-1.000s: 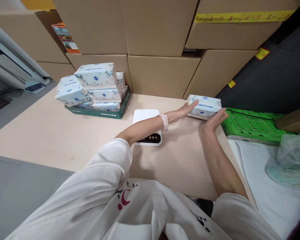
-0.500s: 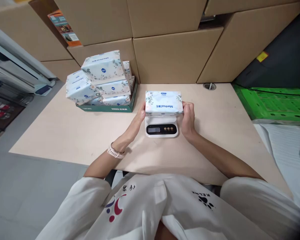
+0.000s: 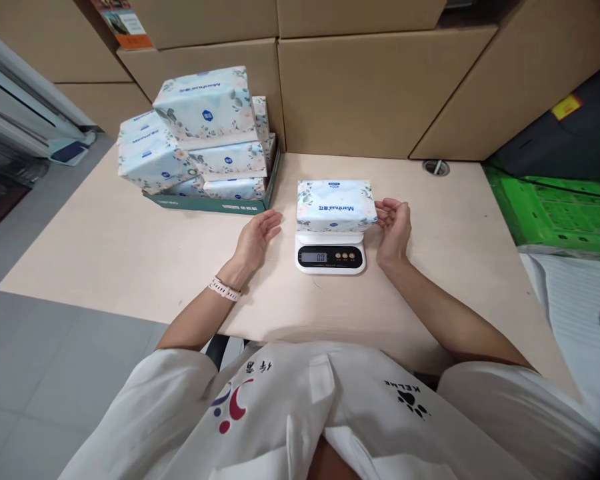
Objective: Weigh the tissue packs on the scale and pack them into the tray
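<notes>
A pack of tissues point(image 3: 336, 205) with a pale blue floral wrapper rests on the white kitchen scale point(image 3: 331, 268), whose display seems to read 0.0. To its left, my left hand point(image 3: 257, 238) is open above the table, apart from the pack, palm turned inward. My right hand point(image 3: 394, 230) stands open at the pack's right end, fingertips beside its corner; whether they still touch it I cannot tell. Further left, several like tissue packs point(image 3: 207, 110) are piled in a green open carton point(image 3: 213, 203).
Stacked cardboard boxes point(image 3: 350, 100) wall off the back of the pale tabletop point(image 3: 100, 253). A cable hole point(image 3: 436, 168) lies near its back right edge. Beyond the right side are a green plastic pallet point(image 3: 565, 213) and white foam sheeting point(image 3: 575, 300).
Both hands held the tissue pack at its ends. Now the left has let go and drawn back leftward, and the right has opened and eased slightly outward. The view has shifted a little.
</notes>
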A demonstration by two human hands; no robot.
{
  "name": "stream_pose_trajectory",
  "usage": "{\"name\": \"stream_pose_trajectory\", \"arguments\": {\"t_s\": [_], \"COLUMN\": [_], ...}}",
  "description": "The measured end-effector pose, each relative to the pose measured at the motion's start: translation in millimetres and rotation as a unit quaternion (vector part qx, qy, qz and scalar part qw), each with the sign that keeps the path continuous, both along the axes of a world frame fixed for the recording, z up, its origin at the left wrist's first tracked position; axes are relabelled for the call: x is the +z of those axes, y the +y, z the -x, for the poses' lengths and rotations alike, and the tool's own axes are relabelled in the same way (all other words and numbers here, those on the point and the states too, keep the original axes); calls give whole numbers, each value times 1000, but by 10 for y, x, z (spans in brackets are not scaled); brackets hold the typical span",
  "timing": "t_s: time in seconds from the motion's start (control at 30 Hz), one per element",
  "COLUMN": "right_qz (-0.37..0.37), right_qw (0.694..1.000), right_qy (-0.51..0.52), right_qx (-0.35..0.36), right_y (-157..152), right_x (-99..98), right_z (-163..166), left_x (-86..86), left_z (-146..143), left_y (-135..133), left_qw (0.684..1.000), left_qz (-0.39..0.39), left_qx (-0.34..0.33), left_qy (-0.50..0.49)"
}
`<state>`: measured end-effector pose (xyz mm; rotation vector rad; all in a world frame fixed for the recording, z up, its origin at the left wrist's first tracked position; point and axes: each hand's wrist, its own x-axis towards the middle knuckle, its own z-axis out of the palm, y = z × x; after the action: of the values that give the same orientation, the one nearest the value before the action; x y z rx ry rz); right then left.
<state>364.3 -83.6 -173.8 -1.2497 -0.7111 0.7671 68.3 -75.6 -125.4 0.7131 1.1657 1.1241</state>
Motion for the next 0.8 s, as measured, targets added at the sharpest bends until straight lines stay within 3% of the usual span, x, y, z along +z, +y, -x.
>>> {"name": "stream_pose_trajectory", "arguments": {"t_s": [0.8], "right_qz": [-1], "right_qw": [1000], "right_qy": [-15], "right_qx": [-1], "right_y": [2], "right_x": [64], "right_z": [60], "left_x": [-18], "left_z": [-10], "left_y": [-10], "left_qw": [1000], "left_qz": [-24], "left_qx": [4], "left_qy": [8]}}
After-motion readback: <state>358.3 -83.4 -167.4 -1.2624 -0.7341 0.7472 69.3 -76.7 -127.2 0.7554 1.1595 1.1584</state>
